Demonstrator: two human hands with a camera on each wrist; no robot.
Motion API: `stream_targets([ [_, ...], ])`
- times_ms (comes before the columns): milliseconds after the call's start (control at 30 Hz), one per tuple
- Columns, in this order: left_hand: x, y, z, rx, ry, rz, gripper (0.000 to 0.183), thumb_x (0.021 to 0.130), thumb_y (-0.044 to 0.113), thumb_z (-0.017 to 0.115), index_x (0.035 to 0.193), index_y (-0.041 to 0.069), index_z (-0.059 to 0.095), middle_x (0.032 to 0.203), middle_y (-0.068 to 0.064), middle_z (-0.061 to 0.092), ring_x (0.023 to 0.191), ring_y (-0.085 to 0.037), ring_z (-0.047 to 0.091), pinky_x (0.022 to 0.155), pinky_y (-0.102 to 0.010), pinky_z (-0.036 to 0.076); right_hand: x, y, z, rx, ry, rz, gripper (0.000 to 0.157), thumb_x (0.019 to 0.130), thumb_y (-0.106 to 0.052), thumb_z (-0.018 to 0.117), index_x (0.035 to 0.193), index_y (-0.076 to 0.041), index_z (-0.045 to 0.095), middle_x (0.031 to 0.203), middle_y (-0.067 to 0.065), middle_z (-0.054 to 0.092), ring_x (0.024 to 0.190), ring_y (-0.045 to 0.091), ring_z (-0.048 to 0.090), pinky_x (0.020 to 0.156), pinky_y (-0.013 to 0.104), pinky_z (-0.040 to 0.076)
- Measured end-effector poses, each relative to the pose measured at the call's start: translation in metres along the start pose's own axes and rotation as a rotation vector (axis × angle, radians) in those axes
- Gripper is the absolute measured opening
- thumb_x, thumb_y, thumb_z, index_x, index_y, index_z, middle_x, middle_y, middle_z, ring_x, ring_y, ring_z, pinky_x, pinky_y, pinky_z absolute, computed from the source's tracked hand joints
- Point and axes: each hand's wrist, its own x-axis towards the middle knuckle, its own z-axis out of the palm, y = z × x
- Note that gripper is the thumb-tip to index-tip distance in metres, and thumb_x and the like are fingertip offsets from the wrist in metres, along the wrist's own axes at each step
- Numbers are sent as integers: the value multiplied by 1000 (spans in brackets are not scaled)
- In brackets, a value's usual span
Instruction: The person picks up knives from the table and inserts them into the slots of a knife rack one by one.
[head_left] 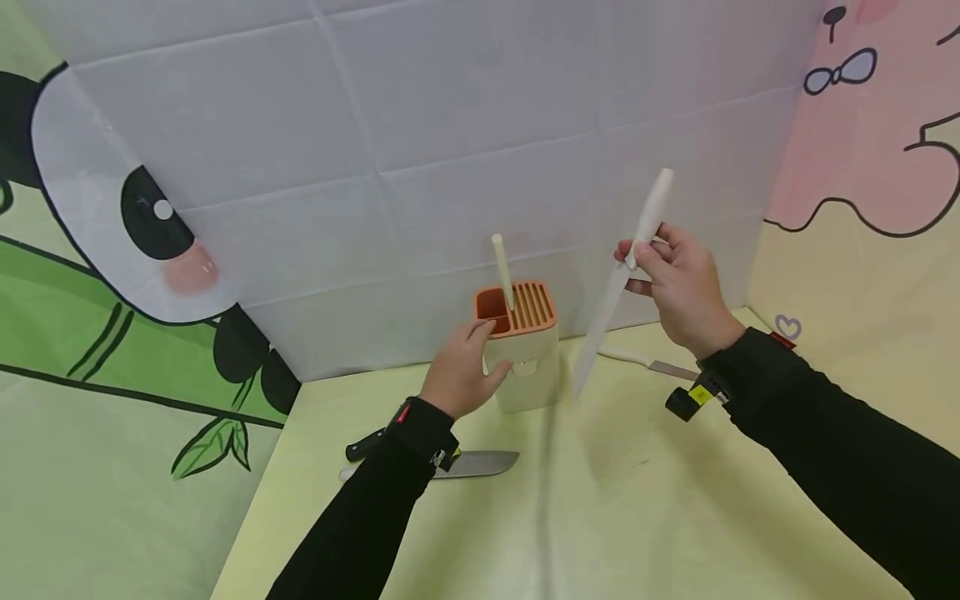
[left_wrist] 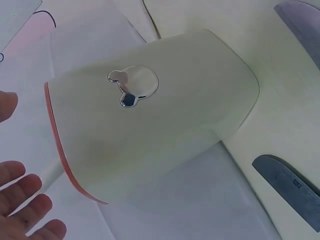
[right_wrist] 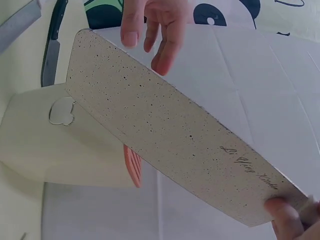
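The right hand (head_left: 682,287) pinches a large knife (head_left: 602,321) between thumb and fingers, close to where its white handle meets the blade; the knife is held in the air just right of the knife block (head_left: 536,392), its handle slanting up and its tip pointing down towards the yellow table (head_left: 637,508); the right wrist view shows the blade flat on – pale, dotted with dark specks and marked with script lettering near the handle; the left hand (head_left: 467,371) has its fingers extended and its thumb set apart, gripping nothing, by the near left corner of the block's top; whether its fingertips touch the rim cannot be told.

The block stands upright near the back of the table; it has a cream body, a shiny badge (left_wrist: 136,82) on its front and an orange top, with open compartments on the left and narrow slots on the right; a pale handle (head_left: 503,271) rises from the top, near where compartments and slots meet.

Behind the left forearm lie a black-handled knife (head_left: 363,446) and a broad-bladed knife (head_left: 483,464), both partly hidden; a smaller white-handled knife (head_left: 630,357) lies right of the block – its blade runs towards the right wrist; a pale cloth (head_left: 480,100) with cartoon animals hangs behind.
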Motion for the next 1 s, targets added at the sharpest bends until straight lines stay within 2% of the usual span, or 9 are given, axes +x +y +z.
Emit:
stream_targets([
  [200,18,-5,6,60,-124,-85,78,84,44,69,136,-5,39,135,-20,44,124,-31,39,106,-41,34,15,-7,25,-64,-49,-82,41,98,-13,49,137,-3,38,112,23,54,109,28,52,79,32,53],
  [333,31,-5,8,87,-177,-115,86,81,50,69,136,-7,37,135,-21,42,125,-32,37,107,-43,32,23,-8,38,-102,-79,-139,40,99,-11,47,137,-5,38,114,25,53,109,27,53,80,34,52],
  [600,48,-12,10,97,-313,-206,95,78,52,71,141,-5,29,139,-20,38,127,-31,35,108,-42,30,41,-5,58,-191,-119,-231,42,100,-10,42,141,-7,33,112,14,56,107,26,51,84,43,48],
  [667,50,-14,10,93,-330,-219,96,77,50,73,142,-4,29,140,-20,37,128,-31,34,109,-41,29,46,-4,63,-191,-120,-241,42,100,-10,42,141,-7,33,112,14,56,107,25,51,85,45,48],
  [767,55,-16,15,101,-321,-220,98,72,51,77,141,-3,33,137,-17,41,125,-28,37,107,-40,31,52,-4,69,-195,-122,-254,42,100,-10,42,141,-8,33,113,13,57,106,24,52,85,46,48],
  [900,62,-19,25,152,-316,-209,96,65,59,78,133,0,44,128,-12,46,119,-25,39,100,-41,39,58,-1,74,-217,-119,-280,43,100,-10,43,142,-8,32,113,12,57,104,21,52,85,43,48],
  [1000,66,-20,32,198,-347,-211,98,63,68,73,130,2,47,127,-10,47,119,-25,40,97,-42,41,63,1,76,-237,-109,-296,43,100,-10,43,142,-7,33,112,12,57,104,20,53,85,44,49],
])
